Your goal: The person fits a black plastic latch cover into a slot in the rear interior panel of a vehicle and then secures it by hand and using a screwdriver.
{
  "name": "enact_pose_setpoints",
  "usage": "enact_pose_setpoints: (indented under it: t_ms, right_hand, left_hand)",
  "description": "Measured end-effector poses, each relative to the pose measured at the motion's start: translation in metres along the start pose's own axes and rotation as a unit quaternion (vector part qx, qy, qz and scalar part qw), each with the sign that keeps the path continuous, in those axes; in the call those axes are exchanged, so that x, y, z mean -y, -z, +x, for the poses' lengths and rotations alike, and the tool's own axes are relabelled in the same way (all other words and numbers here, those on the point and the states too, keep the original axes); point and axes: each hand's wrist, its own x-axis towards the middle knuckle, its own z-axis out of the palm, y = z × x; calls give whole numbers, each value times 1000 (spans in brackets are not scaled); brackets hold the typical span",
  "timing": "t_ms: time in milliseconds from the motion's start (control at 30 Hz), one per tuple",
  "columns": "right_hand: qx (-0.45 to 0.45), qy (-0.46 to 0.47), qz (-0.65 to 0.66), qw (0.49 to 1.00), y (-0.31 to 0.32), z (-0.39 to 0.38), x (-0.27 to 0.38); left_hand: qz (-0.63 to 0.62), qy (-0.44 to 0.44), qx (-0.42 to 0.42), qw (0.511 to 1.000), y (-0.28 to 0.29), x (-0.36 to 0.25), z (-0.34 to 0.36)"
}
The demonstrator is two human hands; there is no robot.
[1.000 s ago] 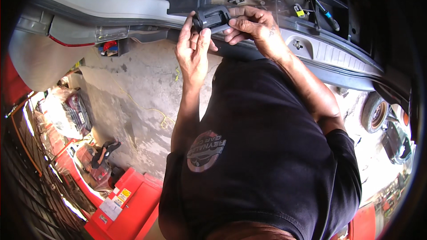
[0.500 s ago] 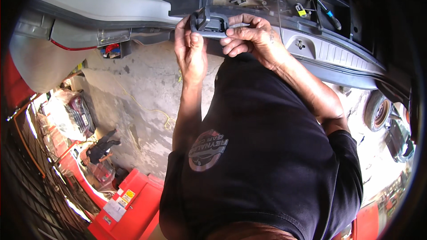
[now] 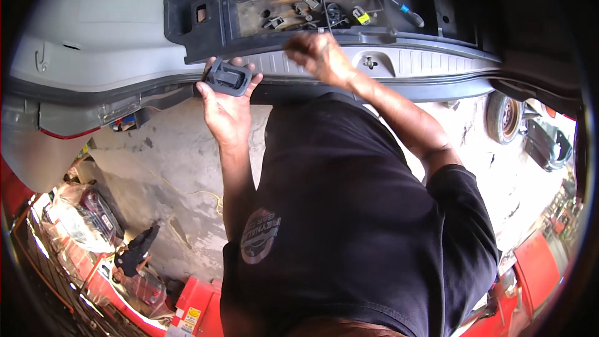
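Observation:
My left hand [image 3: 229, 112] holds a dark grey plastic bezel [image 3: 229, 81], a rounded rectangular frame with a raised part inside. The thumb is at one side of it, and the fingertips show behind its far edge. My right hand [image 3: 319, 59] is off the bezel, above the ribbed grey sill [image 3: 268, 62] of a car's cargo area. Motion smears its fingers, so whether they hold anything cannot be told. Just beyond it, several small clips and brackets [image 3: 306, 6] lie in a black storage tray [image 3: 228, 19].
In the tray's right part lies a blue-handled screwdriver [image 3: 409, 15], near a yellow-marked part [image 3: 360, 16]. A metal latch striker [image 3: 370, 62] sits in the sill. A wheel [image 3: 504, 117] stands at right. Another person [image 3: 134, 253] is at the lower left, by red bodywork.
My right hand has let go of the bezel and moved away over the sill. My left hand keeps the bezel, now farther left in view. The view has shifted to the right.

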Motion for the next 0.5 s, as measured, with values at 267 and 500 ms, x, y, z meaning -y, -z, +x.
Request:
enact_pose_setpoints:
  t_ms: [267, 500]
  right_hand:
    - [-146, -85, -421, 891, 128, 12, -174]
    - [-140, -48, -502, 852, 175, 34, -268]
  left_hand:
    - [-41, 37, -29, 998, 34, 3, -3]
    - [-94, 45, -86, 991, 44, 4, 0]
